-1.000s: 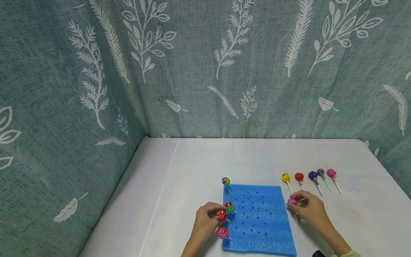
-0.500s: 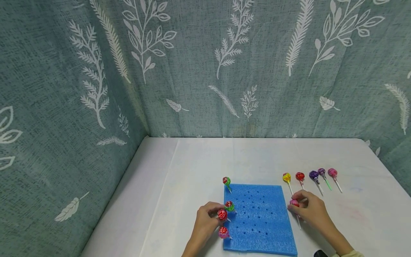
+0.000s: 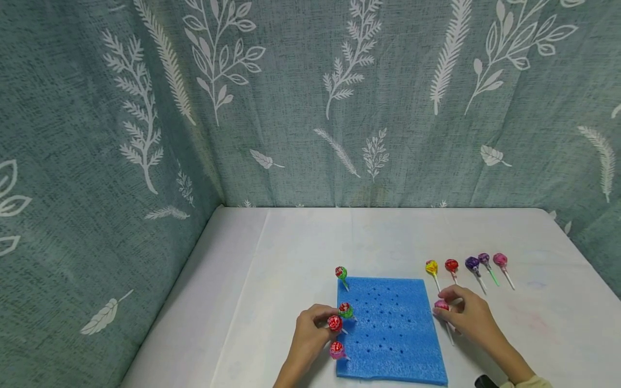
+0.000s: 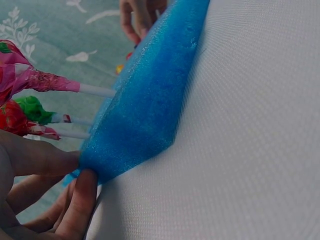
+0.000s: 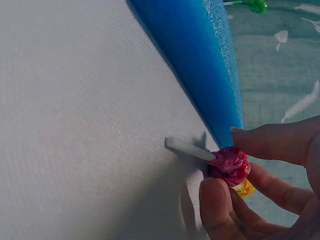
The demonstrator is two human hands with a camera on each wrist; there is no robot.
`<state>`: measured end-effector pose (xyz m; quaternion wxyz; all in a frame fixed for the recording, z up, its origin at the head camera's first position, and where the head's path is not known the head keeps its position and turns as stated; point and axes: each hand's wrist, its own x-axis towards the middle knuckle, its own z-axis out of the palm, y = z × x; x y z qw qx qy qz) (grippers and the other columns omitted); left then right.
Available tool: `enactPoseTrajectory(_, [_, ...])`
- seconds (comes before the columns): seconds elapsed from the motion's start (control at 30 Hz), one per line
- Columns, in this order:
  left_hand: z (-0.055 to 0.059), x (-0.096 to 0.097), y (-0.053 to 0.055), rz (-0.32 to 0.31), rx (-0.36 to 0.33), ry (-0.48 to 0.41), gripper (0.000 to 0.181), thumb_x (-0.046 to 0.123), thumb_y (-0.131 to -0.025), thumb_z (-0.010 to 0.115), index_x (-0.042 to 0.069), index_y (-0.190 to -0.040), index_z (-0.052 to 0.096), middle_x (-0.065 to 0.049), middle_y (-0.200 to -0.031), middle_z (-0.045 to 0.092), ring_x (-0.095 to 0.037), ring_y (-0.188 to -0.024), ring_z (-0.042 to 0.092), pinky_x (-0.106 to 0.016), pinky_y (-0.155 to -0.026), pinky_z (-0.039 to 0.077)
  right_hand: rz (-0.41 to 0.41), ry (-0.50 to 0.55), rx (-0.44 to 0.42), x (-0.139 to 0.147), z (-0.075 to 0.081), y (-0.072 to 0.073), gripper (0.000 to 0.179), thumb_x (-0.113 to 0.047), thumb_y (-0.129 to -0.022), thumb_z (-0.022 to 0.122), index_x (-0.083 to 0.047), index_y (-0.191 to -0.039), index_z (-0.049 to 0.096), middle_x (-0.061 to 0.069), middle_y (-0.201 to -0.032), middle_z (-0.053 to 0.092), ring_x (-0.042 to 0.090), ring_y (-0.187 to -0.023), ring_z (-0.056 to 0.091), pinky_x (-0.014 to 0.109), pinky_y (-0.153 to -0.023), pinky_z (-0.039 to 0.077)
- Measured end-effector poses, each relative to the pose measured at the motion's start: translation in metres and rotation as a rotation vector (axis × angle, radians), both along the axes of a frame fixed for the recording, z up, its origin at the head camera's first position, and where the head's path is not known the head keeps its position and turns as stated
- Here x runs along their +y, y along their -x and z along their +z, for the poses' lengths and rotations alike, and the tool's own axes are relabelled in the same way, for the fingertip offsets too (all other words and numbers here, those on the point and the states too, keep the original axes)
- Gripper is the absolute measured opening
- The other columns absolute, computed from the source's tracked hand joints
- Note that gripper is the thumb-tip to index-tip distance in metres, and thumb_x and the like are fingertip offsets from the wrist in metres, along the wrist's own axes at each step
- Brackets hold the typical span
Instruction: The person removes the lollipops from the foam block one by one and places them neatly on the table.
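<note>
A blue foam block [image 3: 388,366] with rows of small holes lies on the white table. My left hand [image 3: 310,331] grips its left edge between thumb and fingers, beside the upright lollipops. Along that edge stand two green-and-red lollipops [image 3: 345,310], a red lollipop [image 3: 335,323] and a pink-and-red lollipop [image 3: 337,350], their sticks set in the foam. Just right of the block, my right hand [image 3: 468,312] pinches a pink lollipop [image 5: 231,167] by its wrapped head. Its white stick [image 5: 190,149] points toward the person, low over the table.
Beyond my right hand lie a yellow lollipop [image 3: 432,268], a red lollipop [image 3: 452,265], two purple lollipops [image 3: 473,263] and another pink lollipop [image 3: 500,260]. A black object [image 3: 484,381] shows at the front edge. A patterned green curtain [image 3: 291,108] hangs behind the table.
The pink lollipop in my right hand has turned very slightly, its stick end a touch further right. My left hand and the foam block have stayed put.
</note>
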<state>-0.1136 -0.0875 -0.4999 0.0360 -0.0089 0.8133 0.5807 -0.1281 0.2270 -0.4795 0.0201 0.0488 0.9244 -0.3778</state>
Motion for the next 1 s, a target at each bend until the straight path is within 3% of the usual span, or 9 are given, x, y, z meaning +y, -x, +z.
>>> enactPoseTrajectory(0.33, [-0.001, 0.000, 0.000, -0.005, 0.001, -0.007, 0.033, -0.003, -0.058, 0.068, 0.018, -0.083, 0.069, 0.007, -0.084, 0.061, -0.011, -0.085, 0.056, -0.027, -0.079, 0.046, 0.025, 0.003, 0.003, 0.000, 0.003, 0.002, 0.033, -0.019, -0.074, 0.068, -0.005, -0.101, 0.056, 0.011, -0.094, 0.058, 0.016, -0.066, 0.049, 0.025, -0.043, 0.046])
enactPoseTrajectory(0.73, [0.000, 0.000, 0.001, 0.006, -0.021, 0.008, 0.033, -0.004, -0.059, 0.068, 0.018, -0.083, 0.069, 0.006, -0.085, 0.060, -0.012, -0.086, 0.055, -0.030, -0.081, 0.046, 0.068, -0.040, 0.078, 0.003, 0.024, 0.005, 0.034, -0.025, -0.075, 0.067, -0.006, -0.100, 0.056, 0.012, -0.096, 0.058, 0.018, -0.075, 0.054, 0.025, -0.054, 0.045])
enactPoseTrajectory(1.0, [0.002, 0.001, 0.001, 0.013, -0.033, 0.010, 0.033, -0.005, -0.058, 0.067, 0.017, -0.084, 0.069, 0.005, -0.086, 0.060, -0.013, -0.087, 0.056, -0.033, -0.081, 0.047, 0.135, 0.002, 0.211, -0.008, 0.038, 0.002, 0.029, -0.024, -0.075, 0.068, -0.010, -0.098, 0.058, 0.008, -0.093, 0.059, 0.014, -0.072, 0.054, 0.019, -0.058, 0.047])
